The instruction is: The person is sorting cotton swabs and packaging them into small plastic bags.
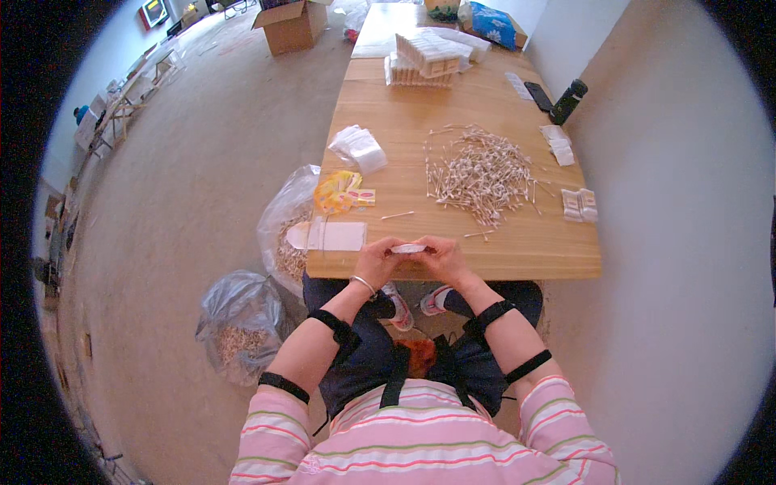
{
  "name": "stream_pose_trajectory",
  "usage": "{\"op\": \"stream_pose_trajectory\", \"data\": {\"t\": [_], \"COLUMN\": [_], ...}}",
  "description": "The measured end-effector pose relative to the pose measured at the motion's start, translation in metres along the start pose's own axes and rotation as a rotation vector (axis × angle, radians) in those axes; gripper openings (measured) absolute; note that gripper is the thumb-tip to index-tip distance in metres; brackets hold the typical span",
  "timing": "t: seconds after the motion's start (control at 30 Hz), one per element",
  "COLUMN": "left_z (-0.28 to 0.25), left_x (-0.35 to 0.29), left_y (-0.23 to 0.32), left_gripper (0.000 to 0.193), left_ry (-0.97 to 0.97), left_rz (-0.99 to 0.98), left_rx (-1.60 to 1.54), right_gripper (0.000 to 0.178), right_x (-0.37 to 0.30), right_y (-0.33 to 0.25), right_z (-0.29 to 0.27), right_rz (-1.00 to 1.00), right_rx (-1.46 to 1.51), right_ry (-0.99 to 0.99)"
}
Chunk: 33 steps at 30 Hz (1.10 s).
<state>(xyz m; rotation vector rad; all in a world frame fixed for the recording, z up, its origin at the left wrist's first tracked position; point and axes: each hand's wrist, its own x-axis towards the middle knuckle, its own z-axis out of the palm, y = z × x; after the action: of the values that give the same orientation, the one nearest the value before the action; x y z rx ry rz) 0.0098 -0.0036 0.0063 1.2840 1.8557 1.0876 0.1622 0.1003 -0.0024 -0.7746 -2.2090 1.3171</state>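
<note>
My left hand (pixel 378 260) and my right hand (pixel 440 257) meet at the near edge of a wooden table (pixel 517 250). Between their fingertips they pinch a small flat white packet (pixel 408 248). A big loose heap of cotton swabs (pixel 482 174) lies on the table beyond my right hand. Single swabs (pixel 397 215) lie apart from it, closer to my hands. A white card (pixel 333 236) lies left of my left hand at the table's corner.
A pile of small clear bags (pixel 358 148) and yellow-orange wrappers (pixel 339 192) lie at the left. Filled small packets (pixel 579 204) sit at the right edge. Stacked boxes (pixel 424 58) stand far back. Two plastic sacks (pixel 242 319) rest on the floor left.
</note>
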Motion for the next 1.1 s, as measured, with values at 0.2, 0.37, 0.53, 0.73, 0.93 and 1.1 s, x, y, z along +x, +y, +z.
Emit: {"op": "stream_pose_trajectory", "data": {"t": [0.2,0.37,0.53,0.73,0.93,1.1], "left_z": [0.011,-0.002,-0.011,0.0,0.007,0.003], "left_x": [0.001,-0.001,0.0,0.0,-0.001,-0.007], "left_y": [-0.02,-0.002,-0.001,-0.012,-0.006,-0.01], "left_gripper": [0.025,0.023,0.021,0.026,0.024,0.024], "left_ry": [0.144,0.088,0.042,0.086,0.141,0.133], "left_rz": [0.138,0.103,0.054,0.104,0.157,0.082], "left_rx": [-0.344,-0.279,0.009,-0.257,0.002,0.224], "right_gripper": [0.02,0.021,0.019,0.031,0.03,0.021], "right_x": [0.003,0.004,0.006,0.001,-0.002,0.003], "right_y": [-0.004,-0.013,-0.021,-0.018,-0.006,0.0], "right_z": [0.004,-0.004,-0.004,-0.001,0.006,0.011], "right_rz": [-0.026,-0.104,0.064,-0.074,0.088,0.092], "right_rx": [0.022,0.071,-0.034,0.053,-0.042,-0.143], "right_ry": [0.027,0.005,-0.084,0.021,-0.064,-0.059]}}
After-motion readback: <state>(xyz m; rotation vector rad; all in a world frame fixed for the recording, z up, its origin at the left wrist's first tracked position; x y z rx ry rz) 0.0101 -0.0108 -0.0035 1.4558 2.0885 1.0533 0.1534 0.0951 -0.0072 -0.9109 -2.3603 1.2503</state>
